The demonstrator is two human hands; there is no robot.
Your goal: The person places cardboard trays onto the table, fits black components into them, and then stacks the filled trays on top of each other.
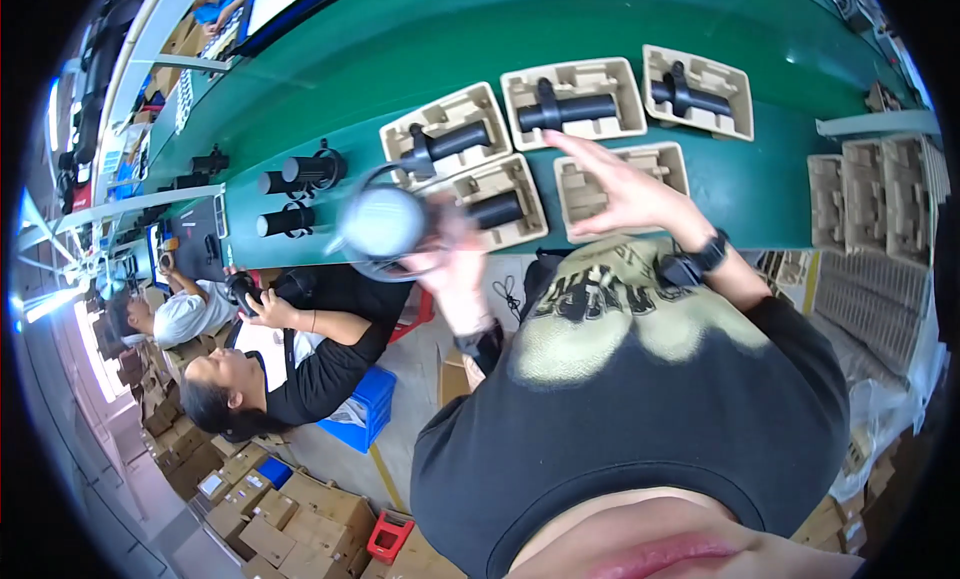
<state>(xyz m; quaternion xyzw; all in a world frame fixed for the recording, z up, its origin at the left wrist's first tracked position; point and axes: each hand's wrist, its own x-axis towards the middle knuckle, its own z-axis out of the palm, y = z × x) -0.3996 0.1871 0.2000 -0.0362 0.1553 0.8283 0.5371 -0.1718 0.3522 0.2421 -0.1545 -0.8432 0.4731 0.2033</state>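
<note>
Left hand (pixel 455 279): clamped on a grey-ended device (pixel 383 222), to the left of the near left tray (pixel 498 176); both hand and device smeared by motion, exact finger placement and the outline of the thin loop round the device hard to make out. Right hand (pixel 625 194): fingers spread apart, positioned over the near right tray (pixel 655 161), with part of the interior hidden beneath; fingertips just beside the far middle tray (pixel 595 79), contact not possible to tell. On the green surface (pixel 755 189): 5 tan moulded trays in all, including the far left tray (pixel 470 109) and the far right tray (pixel 720 84). Black cylindrical items visible in 4, the example in the near left tray partly hidden behind the left hand. To the left on the same surface: 3 black cylinders (pixel 285 222) with pale ends, close together, partly overlapping. At right: stacked tan trays (pixel 865 204), outer side bent toward the dark rim of the view. Near edge of the surface: partly covered by a black shirt (pixel 640 429) with pale print. Beyond, at left: 2 co-workers, the nearer (pixel 310 379) with a dark object (pixel 240 291) in hand, shape unclear.
</note>
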